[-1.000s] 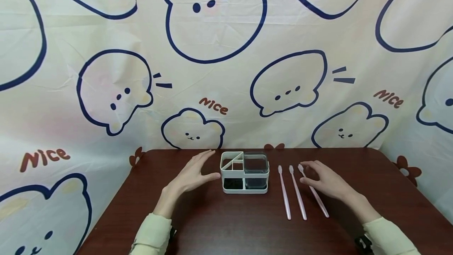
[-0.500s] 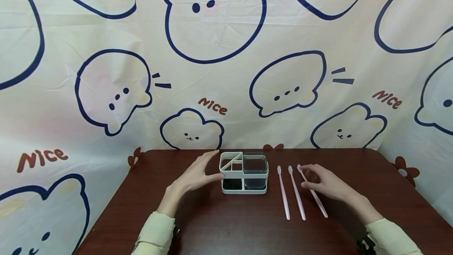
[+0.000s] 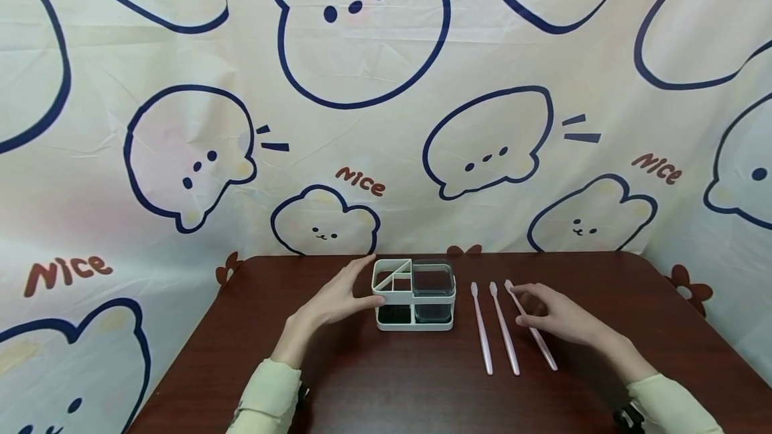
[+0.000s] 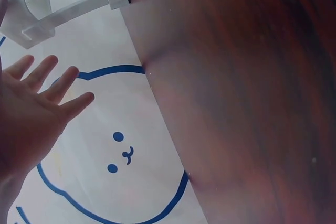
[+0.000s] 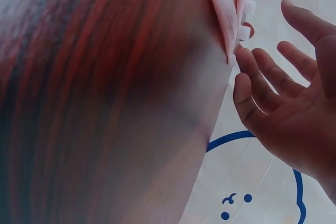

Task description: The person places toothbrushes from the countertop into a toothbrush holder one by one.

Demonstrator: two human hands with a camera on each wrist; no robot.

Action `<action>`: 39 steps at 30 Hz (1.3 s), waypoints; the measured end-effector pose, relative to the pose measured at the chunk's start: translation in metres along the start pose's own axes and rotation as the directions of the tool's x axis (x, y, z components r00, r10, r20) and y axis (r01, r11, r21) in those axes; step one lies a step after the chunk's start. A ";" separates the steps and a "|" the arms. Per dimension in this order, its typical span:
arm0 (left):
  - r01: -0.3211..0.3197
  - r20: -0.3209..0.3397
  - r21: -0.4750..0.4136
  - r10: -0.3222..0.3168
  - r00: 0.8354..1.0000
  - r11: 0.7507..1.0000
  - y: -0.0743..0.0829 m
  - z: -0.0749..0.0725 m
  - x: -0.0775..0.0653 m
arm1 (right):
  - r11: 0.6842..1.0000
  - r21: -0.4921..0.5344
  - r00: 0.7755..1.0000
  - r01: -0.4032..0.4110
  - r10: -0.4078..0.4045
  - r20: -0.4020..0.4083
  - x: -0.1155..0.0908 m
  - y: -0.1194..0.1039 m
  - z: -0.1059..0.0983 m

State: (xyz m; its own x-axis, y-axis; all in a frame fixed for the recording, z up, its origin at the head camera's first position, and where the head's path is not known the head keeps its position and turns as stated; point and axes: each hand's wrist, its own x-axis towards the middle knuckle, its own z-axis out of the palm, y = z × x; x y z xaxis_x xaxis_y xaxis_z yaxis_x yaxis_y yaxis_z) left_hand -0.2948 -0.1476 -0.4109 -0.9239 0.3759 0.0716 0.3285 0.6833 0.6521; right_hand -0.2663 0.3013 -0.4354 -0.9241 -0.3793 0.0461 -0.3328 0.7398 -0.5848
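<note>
A white toothbrush holder [image 3: 403,299] with divided openings and a dark clear cup [image 3: 433,278] in its right part stands near the back of the table. My left hand [image 3: 332,300] is at its left side, fingers straight and thumb out by the front corner; contact is hard to tell. In the left wrist view its fingers spread below the holder [image 4: 79,10]. Three pink toothbrushes lie to the right: left [image 3: 481,330], middle [image 3: 505,330], right [image 3: 545,352]. Over the right toothbrush hovers my right hand [image 3: 563,317], fingers loosely bent, thumb apart, gripping nothing.
The dark brown wooden table [image 3: 410,380] ends at a cloth backdrop [image 3: 404,132] printed with blue-outlined bears. The cloth also hangs along both sides. Pale green sleeves [image 3: 268,390] cover both forearms.
My left hand has moved slightly right, bringing its thumb to the holder's front corner. My right hand has shifted slightly along the right toothbrush. The holder and toothbrushes stay put.
</note>
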 end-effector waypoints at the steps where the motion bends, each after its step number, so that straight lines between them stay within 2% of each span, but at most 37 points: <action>1: 0.003 0.003 -0.009 -0.003 1.000 1.000 0.000 0.000 0.000 | 1.000 0.000 1.000 0.001 -0.001 0.002 0.000 0.000 0.000; 6: 0.024 0.020 -0.039 -0.023 1.000 0.999 0.000 0.002 0.001 | 1.000 0.009 1.000 0.007 -0.007 0.028 0.000 0.002 -0.001; 12: 0.018 0.029 -0.024 -0.017 0.999 1.000 0.001 0.004 0.004 | 0.999 0.036 0.998 0.019 -0.022 0.067 0.001 0.004 -0.002; 25: 0.000 0.019 -0.056 0.001 1.000 0.998 0.004 0.010 0.006 | 0.999 0.024 0.996 0.033 -0.035 0.084 0.005 0.007 -0.002; 30: 0.006 0.026 -0.093 -0.003 1.000 0.996 0.004 0.015 0.007 | 0.999 0.036 0.994 0.034 -0.037 0.098 0.007 0.012 -0.001; 39: 0.026 0.034 -0.126 -0.022 0.999 0.992 0.005 0.015 0.007 | 0.994 0.103 0.991 -0.022 0.008 0.131 0.014 0.019 0.002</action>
State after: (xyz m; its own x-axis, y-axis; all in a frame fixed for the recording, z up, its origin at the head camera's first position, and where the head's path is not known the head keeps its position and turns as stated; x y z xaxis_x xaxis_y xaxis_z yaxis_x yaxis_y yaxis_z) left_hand -0.2961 -0.1321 -0.4187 -0.9237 0.3818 0.0313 0.2768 0.6088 0.7434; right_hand -0.2852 0.3096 -0.4475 -0.8943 -0.4428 -0.0649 -0.2916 0.6866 -0.6660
